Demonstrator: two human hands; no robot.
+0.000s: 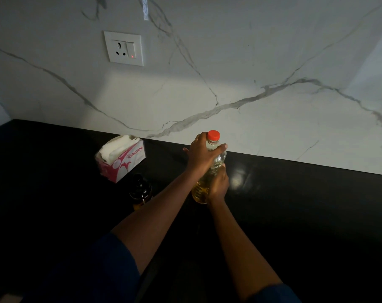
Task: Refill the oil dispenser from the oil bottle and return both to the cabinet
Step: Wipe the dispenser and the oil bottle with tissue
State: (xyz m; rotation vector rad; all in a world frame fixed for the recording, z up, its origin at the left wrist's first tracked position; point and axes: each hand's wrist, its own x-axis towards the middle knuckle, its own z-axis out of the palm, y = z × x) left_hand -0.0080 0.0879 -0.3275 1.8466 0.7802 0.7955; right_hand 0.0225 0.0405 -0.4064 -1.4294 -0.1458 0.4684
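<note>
A home kitchen, by all signs. A black polished countertop (pixel 295 204) along a white marble-look backsplash (pixel 251 62) with grey veins. A white wall socket with switch (pixel 123 48) just above the counter, its small red light on. On the counter a pink tissue box (pixel 121 158) marked ORIGAMI, a clear oil bottle (pixel 209 169) with red cap, and beside them a dark-topped dispenser (pixel 140 191). Dim light overall.

Clear plastic oil bottle (pixel 216 158), glossy black counter (pixel 295 193), veined marble wall (pixel 229 73).
</note>
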